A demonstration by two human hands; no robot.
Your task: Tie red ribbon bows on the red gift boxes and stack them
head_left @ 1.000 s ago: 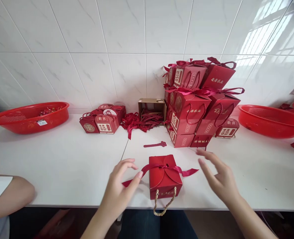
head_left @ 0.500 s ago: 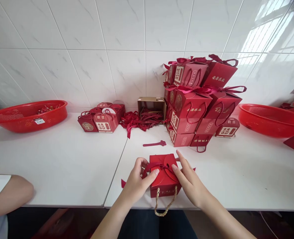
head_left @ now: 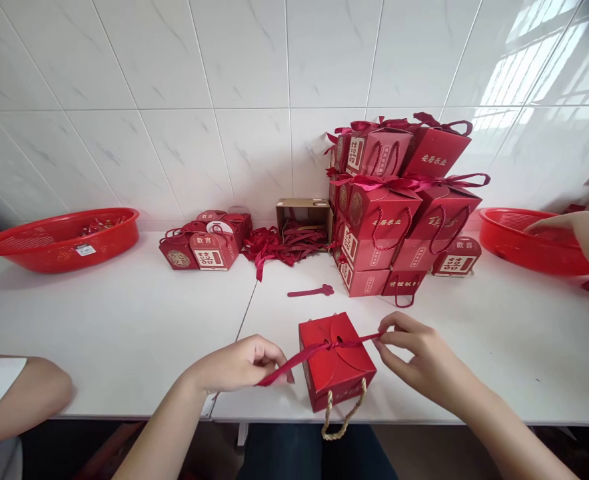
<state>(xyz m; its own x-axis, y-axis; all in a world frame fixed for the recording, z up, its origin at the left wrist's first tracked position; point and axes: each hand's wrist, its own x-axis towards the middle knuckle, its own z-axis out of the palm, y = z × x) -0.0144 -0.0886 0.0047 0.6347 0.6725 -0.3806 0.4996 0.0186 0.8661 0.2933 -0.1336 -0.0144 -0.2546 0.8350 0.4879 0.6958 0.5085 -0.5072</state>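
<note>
Red ribbon [head_left: 294,360] is now pulled taut across the top of the small red box [head_left: 335,361]. Half a sec ago both hands sat close together on the box lid w/ the ribbon bunched under the fingers; now they've spread apart, one to each side. The box has also turned a bit, its front corner angled toward the table edge.

Left hand [head_left: 234,363] is closed in a loose fist, just left of the box, pinching the ribbon's left end; that end runs up from the fist to the knot at the lid's centre. Right hand [head_left: 424,360] is just right of the box, thumb and forefinger pinched on the ribbon's right end, other fingers curled and partly open. The box sits between the two hands near the front edge of the white table [head_left: 124,320], its rope handle [head_left: 342,413] hanging over the edge.

Also new vs. earlier: another person's hand [head_left: 569,230] has come in at far right, reaching over the red basket [head_left: 519,240]. A different person's arm [head_left: 19,400] rests at the lower left, same as before.

Behind the box: a stack of finished red boxes [head_left: 399,207] against the tiled wall, a loose ribbon pile [head_left: 279,243] by a small cardboard box [head_left: 304,213], a few smaller red boxes [head_left: 204,243], and a second red basket [head_left: 59,237] at far left.
</note>
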